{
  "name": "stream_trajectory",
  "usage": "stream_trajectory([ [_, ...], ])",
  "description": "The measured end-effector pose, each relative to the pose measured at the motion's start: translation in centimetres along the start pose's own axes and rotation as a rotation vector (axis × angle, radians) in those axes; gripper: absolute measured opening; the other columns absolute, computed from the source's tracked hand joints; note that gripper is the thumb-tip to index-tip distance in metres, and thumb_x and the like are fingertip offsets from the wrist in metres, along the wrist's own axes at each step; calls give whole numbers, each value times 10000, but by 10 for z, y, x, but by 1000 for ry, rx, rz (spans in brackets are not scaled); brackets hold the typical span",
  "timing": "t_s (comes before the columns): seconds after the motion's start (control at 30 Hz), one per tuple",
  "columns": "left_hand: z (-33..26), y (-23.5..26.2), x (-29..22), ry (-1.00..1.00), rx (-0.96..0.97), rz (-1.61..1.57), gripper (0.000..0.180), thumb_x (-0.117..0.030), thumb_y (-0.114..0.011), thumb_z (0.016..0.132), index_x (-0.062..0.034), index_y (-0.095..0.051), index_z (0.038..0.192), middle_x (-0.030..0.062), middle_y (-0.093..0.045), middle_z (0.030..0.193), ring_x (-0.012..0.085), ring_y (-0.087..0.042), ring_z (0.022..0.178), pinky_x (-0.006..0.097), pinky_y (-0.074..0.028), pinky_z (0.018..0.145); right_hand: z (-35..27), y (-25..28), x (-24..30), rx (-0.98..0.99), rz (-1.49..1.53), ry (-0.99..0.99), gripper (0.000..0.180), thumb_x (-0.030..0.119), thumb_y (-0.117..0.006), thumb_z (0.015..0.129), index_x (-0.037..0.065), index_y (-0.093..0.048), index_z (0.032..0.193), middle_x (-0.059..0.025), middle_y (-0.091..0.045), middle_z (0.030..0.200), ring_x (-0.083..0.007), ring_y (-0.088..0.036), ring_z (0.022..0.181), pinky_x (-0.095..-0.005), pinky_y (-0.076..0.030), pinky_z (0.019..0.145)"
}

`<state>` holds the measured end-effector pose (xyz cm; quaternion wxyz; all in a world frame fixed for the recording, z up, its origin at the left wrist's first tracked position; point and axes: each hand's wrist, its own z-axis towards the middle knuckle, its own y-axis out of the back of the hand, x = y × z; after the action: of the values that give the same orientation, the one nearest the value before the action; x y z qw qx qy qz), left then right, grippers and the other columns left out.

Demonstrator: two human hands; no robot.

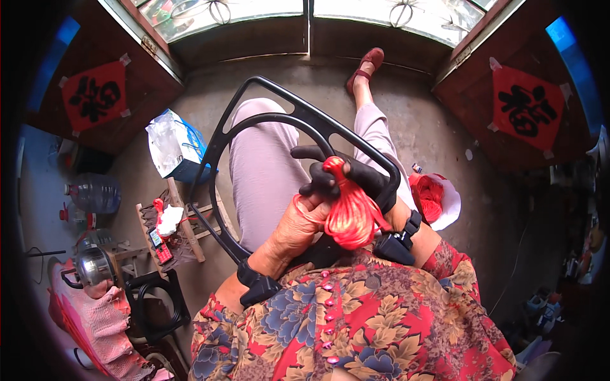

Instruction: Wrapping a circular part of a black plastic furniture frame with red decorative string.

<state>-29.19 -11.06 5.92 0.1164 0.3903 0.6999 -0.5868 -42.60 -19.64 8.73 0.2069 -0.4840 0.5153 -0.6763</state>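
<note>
A bundle of red cord (349,213) is held over the lap, in front of the black curved frame (279,120) that rests across the knees. The left hand (295,228), bare, is closed around the lower strands; the right hand (346,174), in a black glove, is clamped on the top of the bundle against the frame's bar. Both hands are together on the cord, gripping, not apart. To do this well, in all likelihood, the strands should be kept taut between the two grips, with the frame steadied by the knees so that nothing slips. Counted now: one frame, one bundle in hand, one further heap of red cord (429,197) in a white bag (450,203) at the right knee, two black wrist devices, two red paper squares on the brown door panels. On the floor at the left, one water jug (95,192), one small wooden stool (181,228) and one metal kettle (94,267) are seen.
</note>
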Motion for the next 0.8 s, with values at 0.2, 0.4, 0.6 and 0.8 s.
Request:
stream_trajectory([
  [0.2, 1, 8, -4, 118, 68, 36, 225, -164, -531, 914, -10, -581, 1071, 37, -630, 975, 89, -605, 872, 215, -497, 777, -10, -17, 11, -213, -239, -39, 484, 196, -534, 838, -77, -451, 1230, -213, -524, 1209, -274, -528, 1113, -373, -368, 1003],
  [0.4, 4, 5, -6, 64, 19, 148, 165, -153, -509, 925, -13, -592, 952, 35, -638, 844, 81, -611, 743, 205, -505, 648, -51, 27, 0, -450, -601, 309, 255, 151, -491, 904, -18, -520, 1093, -114, -602, 1032, -195, -577, 947, -310, -462, 867],
  [0.6, -4, -12, -20, 166, -52, 119, 226, -219, -516, 924, -1, -576, 932, 78, -622, 735, 134, -617, 679, 249, -524, 650, -129, 78, 21, -806, -362, 564, 317, 265, -432, 929, 23, -482, 1129, -112, -587, 1033, -228, -564, 957, -321, -397, 944],
  [0.8, 2, -6, -13, 129, -53, 93, 214, -214, -523, 919, -9, -561, 965, 73, -628, 770, 144, -628, 681, 259, -534, 651, -178, 8, 57, -245, 236, 675, 285, 296, -405, 955, 20, -451, 1008, 5, -395, 614, -67, -441, 529, -259, -346, 532],
])
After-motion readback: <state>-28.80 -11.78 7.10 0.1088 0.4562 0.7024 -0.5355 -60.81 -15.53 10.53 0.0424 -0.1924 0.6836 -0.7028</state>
